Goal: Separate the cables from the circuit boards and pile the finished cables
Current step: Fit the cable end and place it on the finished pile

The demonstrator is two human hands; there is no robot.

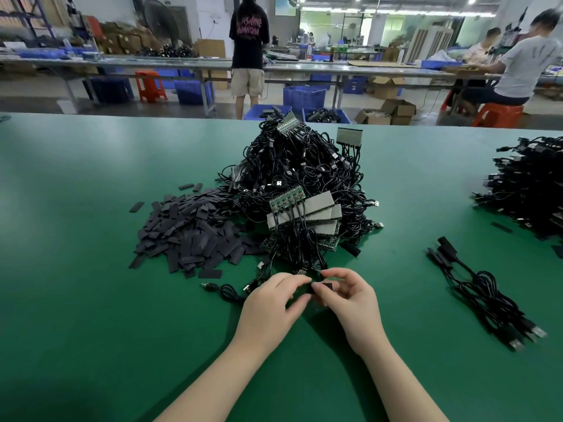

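both hands meet low on the green bench (pixel 91 300). the left hand (pixel 271 303) and the right hand (pixel 350 300) each have fingers curled, pinching between them a small black piece (pixel 320 287) at the end of a cable; whether a board is inside it cannot be told. straight beyond the hands rises a big heap of black cables (pixel 304 166) with green circuit boards (pixel 286 199) and grey strips (pixel 320 208) on its near slope, cables trailing down to the fingers. beyond and to the left of the left hand lies a spread of flat black sleeves (pixel 189 229). to the right of the right hand, well apart, lies a small bundle of finished cables (pixel 484 293), and farther right a larger dark stack (pixel 530 190).
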